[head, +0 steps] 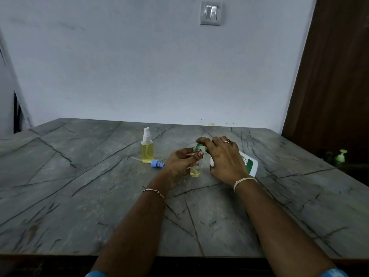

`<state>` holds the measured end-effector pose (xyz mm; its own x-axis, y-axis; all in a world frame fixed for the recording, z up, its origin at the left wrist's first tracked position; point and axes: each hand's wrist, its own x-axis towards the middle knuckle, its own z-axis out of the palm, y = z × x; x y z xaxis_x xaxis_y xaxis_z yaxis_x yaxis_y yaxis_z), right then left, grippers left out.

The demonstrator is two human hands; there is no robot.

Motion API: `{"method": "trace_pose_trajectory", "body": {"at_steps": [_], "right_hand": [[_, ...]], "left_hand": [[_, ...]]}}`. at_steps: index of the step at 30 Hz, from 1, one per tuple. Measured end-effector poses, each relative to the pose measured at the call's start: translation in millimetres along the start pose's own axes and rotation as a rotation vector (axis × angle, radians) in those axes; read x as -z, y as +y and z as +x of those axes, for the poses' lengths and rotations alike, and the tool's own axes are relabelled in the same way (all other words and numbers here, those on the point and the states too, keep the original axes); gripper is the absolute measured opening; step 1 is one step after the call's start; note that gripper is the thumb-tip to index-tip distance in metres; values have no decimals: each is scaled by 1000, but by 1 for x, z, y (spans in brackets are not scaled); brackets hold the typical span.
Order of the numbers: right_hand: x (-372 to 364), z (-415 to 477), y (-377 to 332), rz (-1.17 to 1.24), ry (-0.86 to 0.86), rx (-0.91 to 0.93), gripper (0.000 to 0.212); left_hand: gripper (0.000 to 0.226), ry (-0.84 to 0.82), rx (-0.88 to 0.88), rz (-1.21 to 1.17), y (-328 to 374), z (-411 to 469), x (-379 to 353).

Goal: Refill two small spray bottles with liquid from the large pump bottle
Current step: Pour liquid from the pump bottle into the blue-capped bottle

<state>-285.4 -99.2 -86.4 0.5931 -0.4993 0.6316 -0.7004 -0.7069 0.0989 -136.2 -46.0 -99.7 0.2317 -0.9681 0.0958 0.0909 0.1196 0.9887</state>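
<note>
My left hand (179, 163) grips a small clear spray bottle (195, 170) that stands uncapped on the marble table (79, 186), with a little yellow liquid at its bottom. My right hand (223, 158) holds the large white pump bottle (249, 163), tilted left, with fingers on its green pump head (199, 145) right over the small bottle's mouth. A second small spray bottle (147, 149), full of yellow liquid and fitted with a white sprayer, stands upright to the left. A blue sprayer cap with its tube (156, 163) lies on the table beside it.
A wall rises behind the table, with a switch plate (211, 13) high up. A dark wooden panel (329, 76) stands at the right, with a green pump top (341, 155) low beside it. The table's front edge runs along the bottom.
</note>
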Motion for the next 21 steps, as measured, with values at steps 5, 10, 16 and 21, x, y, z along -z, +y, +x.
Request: {"method": "trace_pose_trajectory", "body": {"at_steps": [5,10,16,21], "right_hand": [[0,0,-1,25,14,-13,75],[1,0,-1,-35,-21,-1,85],[2,-3,-1,-88,-7,21,107],[4,-2,-1,-64,-33,4,95]], "left_hand": [[37,7,2,0,1,0,-2],[22,7,3,-34,2,-2,-2],[30,12,-4,-37,2,-3,-1],[28,13,6,-46,2,-3,-1]]}}
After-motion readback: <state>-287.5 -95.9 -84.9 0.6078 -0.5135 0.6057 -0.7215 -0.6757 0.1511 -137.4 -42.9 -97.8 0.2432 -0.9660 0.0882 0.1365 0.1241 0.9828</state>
